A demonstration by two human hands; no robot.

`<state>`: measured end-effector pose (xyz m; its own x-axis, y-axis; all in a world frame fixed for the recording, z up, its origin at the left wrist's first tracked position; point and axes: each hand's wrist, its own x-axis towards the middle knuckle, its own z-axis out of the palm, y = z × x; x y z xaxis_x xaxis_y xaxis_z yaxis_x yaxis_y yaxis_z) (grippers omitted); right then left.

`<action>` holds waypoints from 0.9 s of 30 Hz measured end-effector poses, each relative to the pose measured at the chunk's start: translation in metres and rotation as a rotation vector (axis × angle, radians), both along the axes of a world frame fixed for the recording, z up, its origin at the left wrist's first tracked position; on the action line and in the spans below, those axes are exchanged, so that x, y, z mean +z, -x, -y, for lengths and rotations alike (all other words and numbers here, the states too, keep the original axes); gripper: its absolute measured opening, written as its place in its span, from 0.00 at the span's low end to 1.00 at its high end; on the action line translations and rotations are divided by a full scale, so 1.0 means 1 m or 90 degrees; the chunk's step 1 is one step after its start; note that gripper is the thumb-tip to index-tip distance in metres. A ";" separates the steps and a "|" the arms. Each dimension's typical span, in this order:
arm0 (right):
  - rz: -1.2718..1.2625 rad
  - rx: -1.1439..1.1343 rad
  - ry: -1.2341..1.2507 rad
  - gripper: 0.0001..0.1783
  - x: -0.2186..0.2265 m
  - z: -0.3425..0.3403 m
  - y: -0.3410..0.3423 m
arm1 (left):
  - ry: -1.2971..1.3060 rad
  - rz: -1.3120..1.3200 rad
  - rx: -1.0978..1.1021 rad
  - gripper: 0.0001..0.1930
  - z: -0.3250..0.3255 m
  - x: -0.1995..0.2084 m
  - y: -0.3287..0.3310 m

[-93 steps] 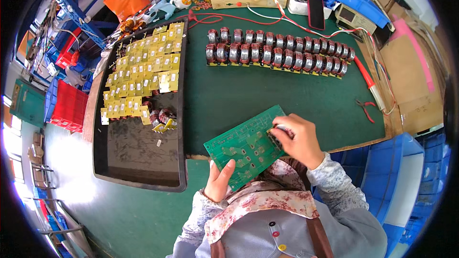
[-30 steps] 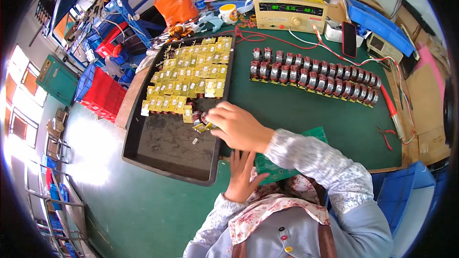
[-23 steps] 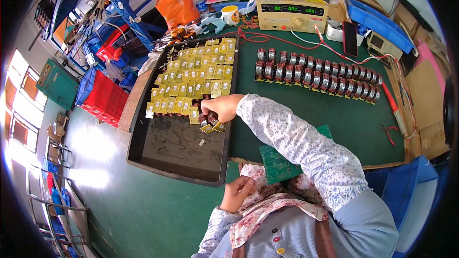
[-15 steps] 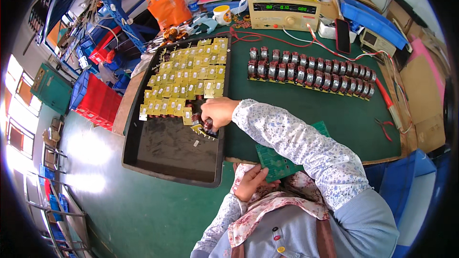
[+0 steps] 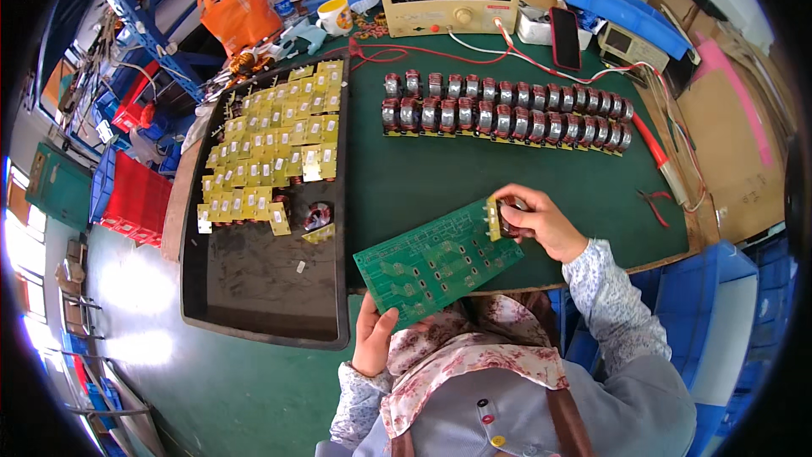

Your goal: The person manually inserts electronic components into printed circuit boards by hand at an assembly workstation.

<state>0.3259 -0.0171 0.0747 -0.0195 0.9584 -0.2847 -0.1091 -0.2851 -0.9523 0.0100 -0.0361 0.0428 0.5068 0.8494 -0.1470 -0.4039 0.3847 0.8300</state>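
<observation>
My left hand [image 5: 375,334] grips the lower left corner of a green circuit board [image 5: 440,264], held tilted at the table's near edge. Between the thumb and fingers of my right hand [image 5: 541,224] is a coil module [image 5: 495,218], a dark copper winding on a small yellow board. It is over the right end of the circuit board; whether they touch I cannot tell. To the left, a black tray [image 5: 254,288] carries rows of similar modules [image 5: 275,135], yellow boards facing up. One loose coil [image 5: 318,217] lies there with its winding showing.
Two rows of upright coil modules [image 5: 507,114] stand across the green table mat. Behind them is a beige power supply [image 5: 448,4] with red and white leads. Red-handled pliers [image 5: 654,207] and a red probe [image 5: 655,148] lie at the right, a phone [image 5: 565,38] at the back.
My right hand has left the tray and moved right, bringing a coil module over the circuit board. The board now shows more fully in my left hand. The view has shifted.
</observation>
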 end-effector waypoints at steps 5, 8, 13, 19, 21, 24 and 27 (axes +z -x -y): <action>0.009 -0.084 -0.044 0.10 -0.022 0.025 0.009 | -0.004 -0.049 -0.060 0.19 -0.009 0.000 -0.013; 0.031 -0.082 -0.048 0.08 -0.022 0.020 0.010 | 0.043 -0.065 -0.037 0.17 -0.008 0.009 -0.021; 0.070 -0.050 -0.054 0.07 -0.017 0.013 0.016 | 0.073 -0.068 -0.033 0.16 -0.008 0.017 -0.025; 0.305 -0.074 -0.187 0.08 -0.007 0.012 0.027 | 0.078 -0.062 -0.036 0.16 -0.007 0.016 -0.026; 0.458 -0.010 -0.219 0.07 0.008 0.008 0.032 | 0.074 -0.064 -0.040 0.16 -0.007 0.019 -0.025; 0.546 0.019 -0.301 0.07 0.004 0.003 0.040 | 0.062 -0.068 -0.045 0.17 -0.006 0.026 -0.027; 0.620 0.052 -0.320 0.08 0.001 0.008 0.047 | 0.055 -0.074 -0.042 0.17 -0.007 0.028 -0.029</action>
